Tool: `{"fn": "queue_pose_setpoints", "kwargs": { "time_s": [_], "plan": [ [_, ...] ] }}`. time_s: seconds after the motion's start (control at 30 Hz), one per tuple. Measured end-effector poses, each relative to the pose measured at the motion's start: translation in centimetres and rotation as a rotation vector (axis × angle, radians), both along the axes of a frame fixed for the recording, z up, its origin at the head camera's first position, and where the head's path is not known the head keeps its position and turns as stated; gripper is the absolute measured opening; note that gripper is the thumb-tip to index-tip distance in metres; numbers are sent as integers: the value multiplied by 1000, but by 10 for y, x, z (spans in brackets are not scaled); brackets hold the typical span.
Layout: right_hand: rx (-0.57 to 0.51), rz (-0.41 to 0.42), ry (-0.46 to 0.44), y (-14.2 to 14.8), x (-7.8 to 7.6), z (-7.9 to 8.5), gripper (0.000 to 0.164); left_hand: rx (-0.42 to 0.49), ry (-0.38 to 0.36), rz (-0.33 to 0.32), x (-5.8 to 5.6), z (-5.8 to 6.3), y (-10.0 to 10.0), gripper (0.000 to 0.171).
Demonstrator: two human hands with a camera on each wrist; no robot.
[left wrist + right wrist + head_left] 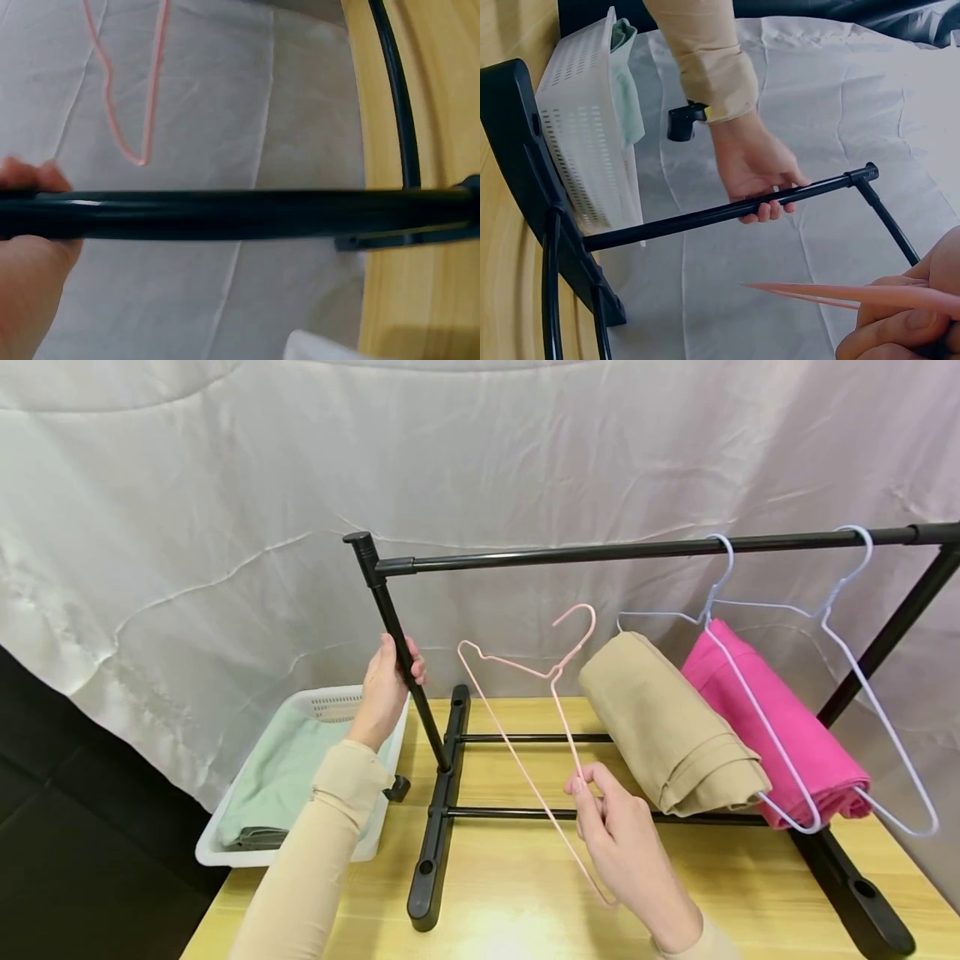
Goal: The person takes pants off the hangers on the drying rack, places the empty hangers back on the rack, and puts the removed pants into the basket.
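My left hand (388, 683) grips the left upright of a black garment rack (555, 558), its fingers wrapped round the post (247, 215). With my right hand (626, 835) I pinch a pink wire hanger (517, 766) by one sloping side. The hanger is bare and held below the rail, its hook apart from it. To its right, two blue hangers (720, 578) hang on the rail. One carries a folded khaki cloth (667, 727), the other a folded magenta cloth (780, 727). In the right wrist view, the right hand (907, 322) shows only partly at the corner.
A white basket (212, 852) with folded pale green cloth (288, 777) stands left of the rack. The rack's black feet (426, 893) rest on a wooden table (502, 881). A grey curtain (480, 460) hangs behind.
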State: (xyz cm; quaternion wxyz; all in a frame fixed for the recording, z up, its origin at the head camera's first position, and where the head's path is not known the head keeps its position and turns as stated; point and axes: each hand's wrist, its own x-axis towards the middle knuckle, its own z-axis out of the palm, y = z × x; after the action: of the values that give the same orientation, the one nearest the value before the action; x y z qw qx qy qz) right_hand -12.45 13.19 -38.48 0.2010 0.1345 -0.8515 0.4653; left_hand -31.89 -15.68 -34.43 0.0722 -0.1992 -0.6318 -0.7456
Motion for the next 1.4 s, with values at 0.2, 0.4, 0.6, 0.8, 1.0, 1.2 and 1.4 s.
{"fn": "queue_pose_setpoints", "kwargs": {
  "time_s": [0.2,0.4,0.6,0.8,1.0,1.2,1.4],
  "plan": [
    [16,-4,28,-2,-3,9,14,27,-1,64,-5,-1,8,55],
    [33,-14,34,-5,-5,16,15,-18,32,111,-6,-3,12,55],
    [58,-23,52,-9,-8,21,14,-25,56,136,-6,-6,11,55],
    [68,-29,74,-13,-10,27,12,-24,46,153,-7,-7,11,55],
    [66,-12,49,-16,-10,32,14,25,5,142,-8,-10,12,55],
    [68,-5,61,-19,-14,36,17,42,5,135,-10,-13,11,56],
    [87,-20,78,-23,-20,42,19,33,-7,138,-8,-13,9,58]
  ]
}}
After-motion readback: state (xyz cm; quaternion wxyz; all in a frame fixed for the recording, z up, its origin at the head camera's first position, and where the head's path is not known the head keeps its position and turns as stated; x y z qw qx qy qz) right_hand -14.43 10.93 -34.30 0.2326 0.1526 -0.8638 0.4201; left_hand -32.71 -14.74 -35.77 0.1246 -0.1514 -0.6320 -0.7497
